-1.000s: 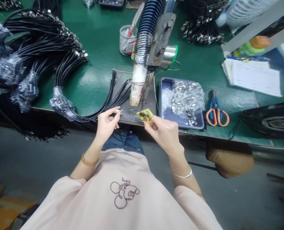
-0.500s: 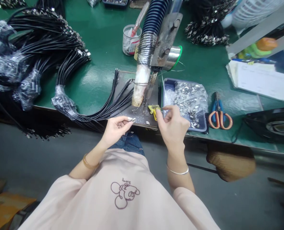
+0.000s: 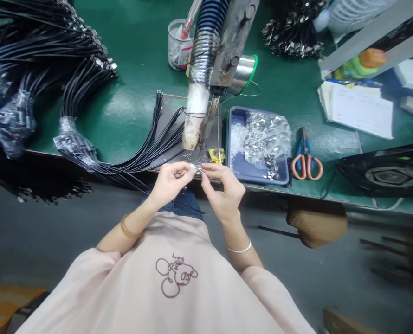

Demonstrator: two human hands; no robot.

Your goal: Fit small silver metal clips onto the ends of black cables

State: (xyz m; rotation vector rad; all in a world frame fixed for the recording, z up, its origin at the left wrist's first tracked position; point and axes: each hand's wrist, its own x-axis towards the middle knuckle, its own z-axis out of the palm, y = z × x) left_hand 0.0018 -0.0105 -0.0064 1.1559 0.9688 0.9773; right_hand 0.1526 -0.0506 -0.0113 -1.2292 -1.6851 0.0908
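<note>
In front of my body, just off the bench's front edge, my two hands meet fingertip to fingertip. My left hand [image 3: 173, 184] pinches a small silvery metal connector [image 3: 198, 170] between thumb and forefinger. Thumb and fingers of my right hand [image 3: 224, 189] close in from the other side and reach the connector; what they hold is too small to make out. Behind them lies a dark work plate [image 3: 163, 134] with a yellow piece [image 3: 215, 156] near its front. A bundle of black cables [image 3: 137, 160] runs over the plate, left of my hands.
Above the plate hang a ribbed hose [image 3: 211, 23] with a taped end and a metal bracket [image 3: 229, 51]. Behind is a wire spool [image 3: 239, 76]. To the right are a blue tray [image 3: 234, 174] of metal connectors, cutters [image 3: 307, 160] and a black fan-like device [image 3: 390, 174]. More cable bundles [image 3: 29, 46] lie left.
My right hand has moved left from beside the tray to my left hand, and their fingertips now meet. My left hand keeps its pinch. The whole view has shifted slightly.
</note>
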